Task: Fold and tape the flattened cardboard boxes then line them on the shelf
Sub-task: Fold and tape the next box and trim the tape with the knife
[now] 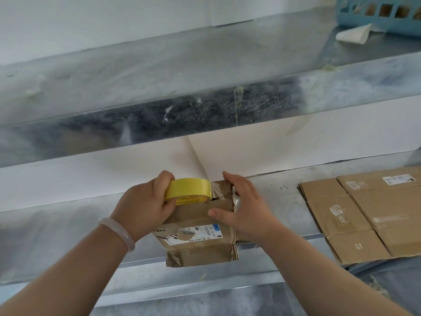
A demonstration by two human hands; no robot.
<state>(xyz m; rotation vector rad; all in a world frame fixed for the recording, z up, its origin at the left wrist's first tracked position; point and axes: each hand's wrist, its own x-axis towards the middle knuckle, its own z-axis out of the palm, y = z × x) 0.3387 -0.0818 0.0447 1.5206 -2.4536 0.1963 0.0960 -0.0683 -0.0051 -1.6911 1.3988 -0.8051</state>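
Note:
A small brown cardboard box (200, 226) with a shipping label stands on the metal shelf (68, 238), hanging a little over its front edge. My left hand (141, 208) grips a yellow tape roll (188, 190) held against the box's top. A strip of clear tape runs from the roll across the top flaps. My right hand (241, 206) rests on the box's right side, fingers straight over the top edge and thumb pressing the front. A stack of flattened cardboard boxes (369, 215) lies on the same shelf to the right.
An upper metal shelf (159, 71) runs above, carrying a blue plastic basket (382, 12) and a crumpled white paper (353, 34) at the far right. White board (250, 151) backs the lower shelf behind the box. A white bracelet sits on my left wrist.

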